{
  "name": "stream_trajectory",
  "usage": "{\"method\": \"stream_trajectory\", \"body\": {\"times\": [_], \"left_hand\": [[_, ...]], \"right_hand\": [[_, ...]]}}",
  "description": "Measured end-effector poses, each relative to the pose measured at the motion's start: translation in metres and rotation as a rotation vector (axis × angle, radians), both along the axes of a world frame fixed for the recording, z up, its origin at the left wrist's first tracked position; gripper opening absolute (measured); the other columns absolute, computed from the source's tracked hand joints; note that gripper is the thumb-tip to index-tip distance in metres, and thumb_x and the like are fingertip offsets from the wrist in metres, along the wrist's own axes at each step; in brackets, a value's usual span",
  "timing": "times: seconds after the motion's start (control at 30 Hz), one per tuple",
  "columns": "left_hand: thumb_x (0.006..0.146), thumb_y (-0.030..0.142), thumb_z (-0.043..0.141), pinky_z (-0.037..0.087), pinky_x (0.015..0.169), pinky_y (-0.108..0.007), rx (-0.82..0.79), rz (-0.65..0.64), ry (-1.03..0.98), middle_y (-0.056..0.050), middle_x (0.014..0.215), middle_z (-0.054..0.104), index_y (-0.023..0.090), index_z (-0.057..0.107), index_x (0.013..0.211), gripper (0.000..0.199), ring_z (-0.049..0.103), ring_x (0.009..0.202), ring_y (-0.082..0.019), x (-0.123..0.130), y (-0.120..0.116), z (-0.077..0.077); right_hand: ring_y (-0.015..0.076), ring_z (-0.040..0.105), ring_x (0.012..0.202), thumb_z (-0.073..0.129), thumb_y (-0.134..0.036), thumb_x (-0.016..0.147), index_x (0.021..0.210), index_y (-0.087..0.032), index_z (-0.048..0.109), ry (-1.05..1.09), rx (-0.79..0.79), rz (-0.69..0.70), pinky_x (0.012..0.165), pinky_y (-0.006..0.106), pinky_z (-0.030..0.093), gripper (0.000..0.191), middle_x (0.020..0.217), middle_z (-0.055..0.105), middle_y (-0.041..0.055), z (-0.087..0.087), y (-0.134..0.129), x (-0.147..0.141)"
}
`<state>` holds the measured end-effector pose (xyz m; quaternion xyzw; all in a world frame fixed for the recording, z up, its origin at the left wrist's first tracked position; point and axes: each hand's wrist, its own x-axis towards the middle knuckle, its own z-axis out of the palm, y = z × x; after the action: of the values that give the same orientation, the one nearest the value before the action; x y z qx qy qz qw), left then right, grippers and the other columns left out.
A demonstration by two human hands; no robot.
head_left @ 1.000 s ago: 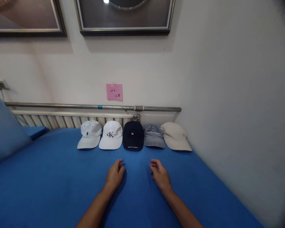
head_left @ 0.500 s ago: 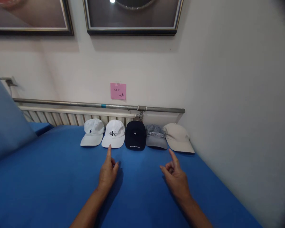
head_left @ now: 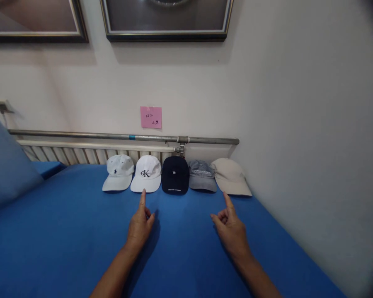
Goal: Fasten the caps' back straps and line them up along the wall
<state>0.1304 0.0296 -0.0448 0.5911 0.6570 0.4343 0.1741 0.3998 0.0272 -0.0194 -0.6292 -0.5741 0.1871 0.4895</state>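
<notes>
Several baseball caps stand in a row at the back of the blue surface. From the left come a pale cap with a small dark emblem [head_left: 118,171], a white cap with black lettering [head_left: 146,171], a black cap [head_left: 175,176], a grey cap [head_left: 202,176] and a beige cap [head_left: 231,176]. My left hand [head_left: 139,225] holds nothing; its index finger points at the white cap's brim and its thumb sticks out sideways. My right hand [head_left: 231,231], likewise holding nothing, points its index finger at the beige cap's brim. Whether either fingertip touches a brim I cannot tell.
The blue-covered surface [head_left: 81,231] meets a white wall on the right. Behind the caps run a radiator [head_left: 81,155] and a metal pipe [head_left: 105,135]. A pink note [head_left: 151,117] is stuck to the wall below framed pictures [head_left: 168,37]. Light blue fabric [head_left: 6,165] hangs at the left.
My right index finger has moved slightly right, from beside the grey cap to the beige cap's brim. My left hand stays by the white cap. The view has shifted slightly.
</notes>
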Motion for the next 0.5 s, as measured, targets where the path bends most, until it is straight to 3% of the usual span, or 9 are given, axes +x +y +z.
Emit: {"method": "stream_trajectory", "body": {"times": [0.5], "left_hand": [[0.077, 0.018, 0.051, 0.04, 0.065, -0.026, -0.107, -0.027, -0.015, 0.006, 0.066, 0.052, 0.015, 0.001, 0.154, 0.092, 0.054, 0.06, -0.015, -0.0059, 0.0047, -0.0032]], "right_hand": [[0.019, 0.054, 0.064, 0.052, -0.033, 0.076, 0.148, -0.021, 0.034, -0.112, -0.05, 0.01, 0.066, 0.032, 0.042, 0.076, 0.064, 0.057, -0.0031, -0.0045, 0.0036, -0.0005]]}}
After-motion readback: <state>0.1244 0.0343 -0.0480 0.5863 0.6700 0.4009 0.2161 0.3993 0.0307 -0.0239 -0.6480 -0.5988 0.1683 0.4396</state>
